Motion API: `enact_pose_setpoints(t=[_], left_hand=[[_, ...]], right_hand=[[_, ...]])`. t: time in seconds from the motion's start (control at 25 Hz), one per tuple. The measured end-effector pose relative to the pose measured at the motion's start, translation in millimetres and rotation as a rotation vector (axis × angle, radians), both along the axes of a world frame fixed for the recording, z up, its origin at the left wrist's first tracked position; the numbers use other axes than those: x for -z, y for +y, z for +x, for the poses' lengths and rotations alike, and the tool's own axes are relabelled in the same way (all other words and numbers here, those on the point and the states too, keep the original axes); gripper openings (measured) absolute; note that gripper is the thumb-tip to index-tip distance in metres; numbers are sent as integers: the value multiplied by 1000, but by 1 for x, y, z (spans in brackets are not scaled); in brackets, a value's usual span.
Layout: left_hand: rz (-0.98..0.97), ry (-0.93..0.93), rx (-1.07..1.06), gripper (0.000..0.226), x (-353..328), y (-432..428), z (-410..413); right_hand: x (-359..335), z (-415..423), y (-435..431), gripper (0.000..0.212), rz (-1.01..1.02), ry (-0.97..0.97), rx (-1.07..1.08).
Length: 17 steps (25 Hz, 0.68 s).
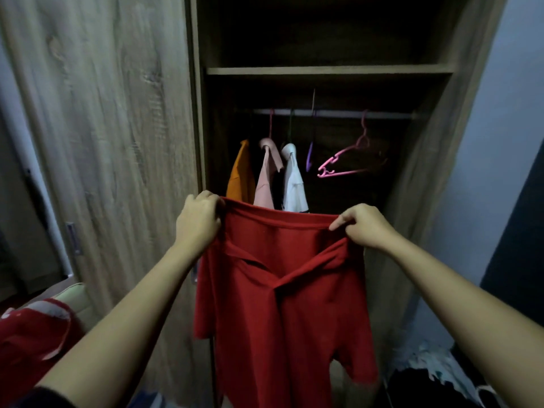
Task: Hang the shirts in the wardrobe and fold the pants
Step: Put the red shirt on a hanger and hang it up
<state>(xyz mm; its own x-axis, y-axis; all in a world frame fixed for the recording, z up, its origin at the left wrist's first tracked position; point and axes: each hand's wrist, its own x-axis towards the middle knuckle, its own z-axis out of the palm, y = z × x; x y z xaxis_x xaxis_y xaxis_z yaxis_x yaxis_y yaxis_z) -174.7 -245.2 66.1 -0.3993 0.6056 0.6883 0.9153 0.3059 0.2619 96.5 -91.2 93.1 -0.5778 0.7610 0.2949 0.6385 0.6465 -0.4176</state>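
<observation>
Fig.: L hand (198,222) & R hand (363,228) each pinched red garment (279,304) at its top edge. I counted 3 shirts (266,184) hung in wardrobe (329,70); pink hanger (347,163) spare; folding apparently not begun.

Both arms reach forward and upward, roughly level with each other and set apart. The left hand (198,222) shows its back to the camera, its fingers (206,198) curled over the top edge of a red garment (282,290) and gripping its left corner. The right hand (365,226) pinches the same edge at the right corner, knuckles up, with the index finger bent and pointing inward. The left forearm (132,304) and right forearm (456,290) are bare and rise from the lower corners toward the centre, wrists nearly straight.
</observation>
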Motion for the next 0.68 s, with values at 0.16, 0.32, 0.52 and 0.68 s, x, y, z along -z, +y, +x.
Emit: enact_pose_setpoints(t=[0.16,0.32,0.52,0.68], left_hand=[[-120,83,-29,24,29,22,21],[-201,22,99,29,28,37,22],[-46,-238,178,19,-9,54,4],[-76,-271,229,21,-23,86,-1]], right_hand=[[2,10,11,49,7,42,60],[10,19,23,31,-42,57,112],[-3,19,45,42,-83,24,237],[-20,-1,59,47,-56,-18,194]])
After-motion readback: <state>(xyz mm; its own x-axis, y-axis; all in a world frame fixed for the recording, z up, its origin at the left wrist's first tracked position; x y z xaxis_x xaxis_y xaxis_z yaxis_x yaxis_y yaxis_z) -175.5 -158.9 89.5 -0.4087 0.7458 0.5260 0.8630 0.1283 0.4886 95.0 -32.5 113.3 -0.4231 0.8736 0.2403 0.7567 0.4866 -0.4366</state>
